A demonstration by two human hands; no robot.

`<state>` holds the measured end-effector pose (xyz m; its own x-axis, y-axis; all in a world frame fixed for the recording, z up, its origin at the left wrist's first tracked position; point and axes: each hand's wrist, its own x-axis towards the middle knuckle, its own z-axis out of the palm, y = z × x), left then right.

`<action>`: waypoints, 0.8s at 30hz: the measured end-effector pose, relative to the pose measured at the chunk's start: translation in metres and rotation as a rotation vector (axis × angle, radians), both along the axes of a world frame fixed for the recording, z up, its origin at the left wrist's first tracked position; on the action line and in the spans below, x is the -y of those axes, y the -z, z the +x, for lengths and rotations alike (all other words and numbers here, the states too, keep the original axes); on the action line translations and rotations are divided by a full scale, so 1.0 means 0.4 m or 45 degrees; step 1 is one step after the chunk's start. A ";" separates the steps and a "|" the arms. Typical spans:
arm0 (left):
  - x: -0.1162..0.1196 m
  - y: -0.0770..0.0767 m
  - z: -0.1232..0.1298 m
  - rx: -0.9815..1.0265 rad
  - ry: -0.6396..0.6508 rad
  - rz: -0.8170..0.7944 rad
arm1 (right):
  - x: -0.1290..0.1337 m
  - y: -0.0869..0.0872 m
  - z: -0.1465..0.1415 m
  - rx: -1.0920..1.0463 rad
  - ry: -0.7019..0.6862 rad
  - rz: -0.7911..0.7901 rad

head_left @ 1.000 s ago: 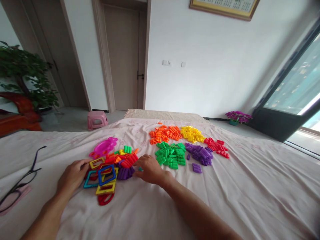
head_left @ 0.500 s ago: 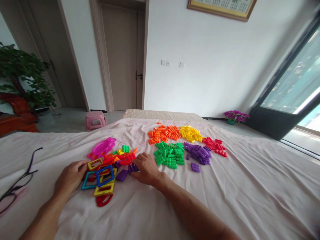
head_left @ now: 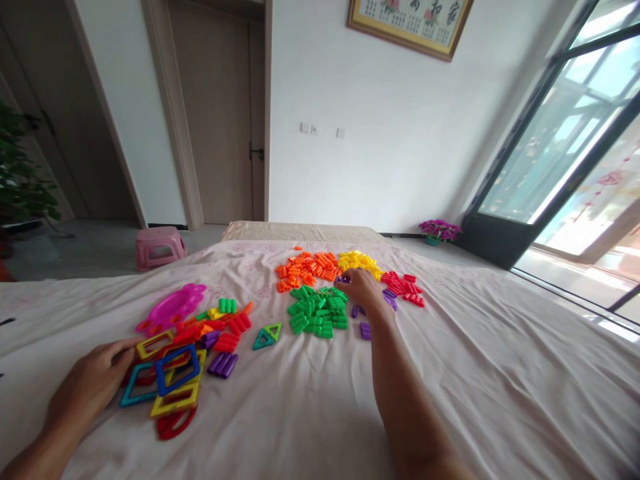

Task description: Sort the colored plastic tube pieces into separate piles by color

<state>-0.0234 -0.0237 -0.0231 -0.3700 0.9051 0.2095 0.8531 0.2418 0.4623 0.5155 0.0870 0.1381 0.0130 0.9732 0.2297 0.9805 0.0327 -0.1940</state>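
Note:
My right hand (head_left: 361, 287) is over the pile of purple plastic pieces (head_left: 390, 299) and largely covers it. A small purple tube-shaped piece (head_left: 343, 279) shows at its fingertips, between the green pile (head_left: 320, 312) and the yellow pile (head_left: 361, 261). On the left, my left hand (head_left: 93, 379) rests at the edge of a mixed heap, its index finger and thumb apart. The index fingertip touches a yellow square frame (head_left: 155, 344). Beside it lie a blue square frame (head_left: 177, 369), a teal frame (head_left: 131, 385) and a red rounded piece (head_left: 175, 423).
Orange pieces (head_left: 307, 269) and red pieces (head_left: 404, 285) form further piles. A pink paw-edged plate (head_left: 175, 308) lies behind the heap. Two triangular frames (head_left: 267, 336) and a purple block (head_left: 223, 365) are nearby on the pale cloth (head_left: 300, 413). A pink stool (head_left: 160, 248) stands beyond.
My right hand has moved right, from the mixed heap to the purple pile, with a purple piece at its fingers. Two triangular frames are now uncovered. The view has turned right.

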 end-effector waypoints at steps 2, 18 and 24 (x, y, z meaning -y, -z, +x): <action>-0.001 0.000 0.001 0.078 -0.008 -0.035 | -0.003 -0.003 0.061 -0.009 0.174 -0.012; 0.016 -0.043 0.041 0.107 -0.026 -0.019 | 0.019 -0.005 -0.081 -0.218 -0.329 0.145; 0.025 -0.064 0.061 0.098 -0.040 -0.013 | 0.118 0.075 -0.300 -0.190 -0.921 -0.063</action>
<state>0.0008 -0.0338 0.0025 -0.4129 0.8947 0.1704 0.8073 0.2728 0.5234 0.3956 0.0398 0.1081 -0.6076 0.7597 0.2316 0.6803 0.6484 -0.3418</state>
